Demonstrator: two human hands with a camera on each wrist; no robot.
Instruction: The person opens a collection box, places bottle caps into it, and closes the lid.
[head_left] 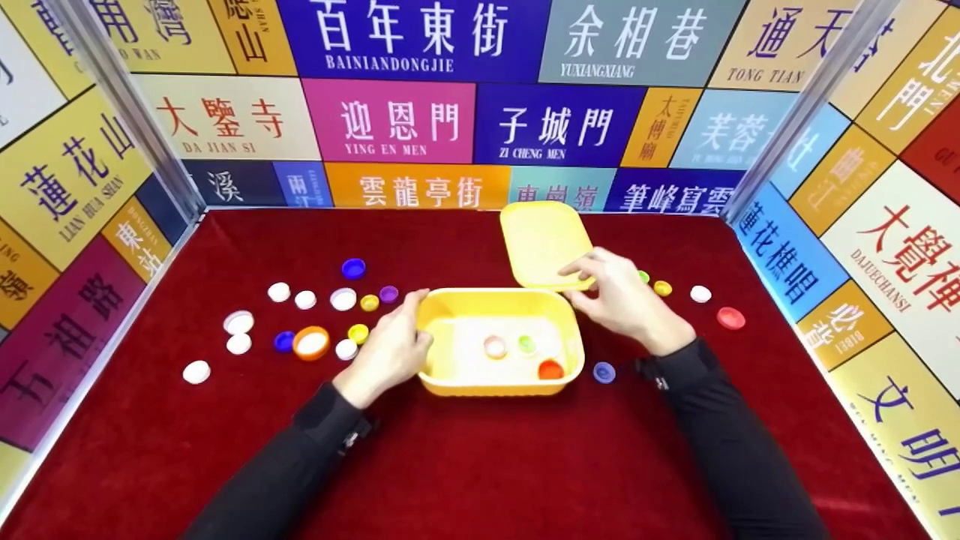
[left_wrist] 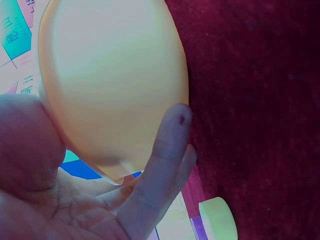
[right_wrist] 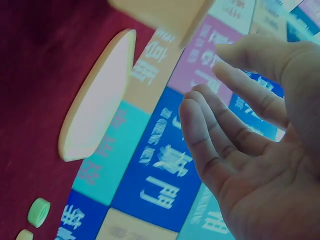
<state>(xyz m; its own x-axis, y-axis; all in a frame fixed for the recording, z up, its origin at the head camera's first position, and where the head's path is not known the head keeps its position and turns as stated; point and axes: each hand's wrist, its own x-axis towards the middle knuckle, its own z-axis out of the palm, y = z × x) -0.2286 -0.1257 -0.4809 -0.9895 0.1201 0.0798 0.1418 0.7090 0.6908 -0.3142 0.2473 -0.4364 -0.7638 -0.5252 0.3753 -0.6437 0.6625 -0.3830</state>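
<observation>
A yellow plastic box [head_left: 499, 388] sits open-topped in the middle of the red cloth. Inside lie a red cap [head_left: 550, 370], a green cap [head_left: 527, 344] and a pale cap with a pinkish rim [head_left: 495, 346]. My left hand [head_left: 390, 341] grips the box's left end, its fingers against the outer wall in the left wrist view. Behind the box lies its flat yellow lid [head_left: 546, 241]. Over the lid's near right corner, by the box's back right corner, hovers my right hand [head_left: 619, 296]. Its fingers are loosely bent around nothing in the right wrist view.
Left of the box are scattered several bottle caps, among them an orange-rimmed cap [head_left: 310, 343] and a blue cap [head_left: 353, 268]. Rightward lie a red cap [head_left: 730, 318], a white cap [head_left: 700, 293] and a bluish cap [head_left: 604, 372]. Sign-printed panels [head_left: 390, 120] wall the table.
</observation>
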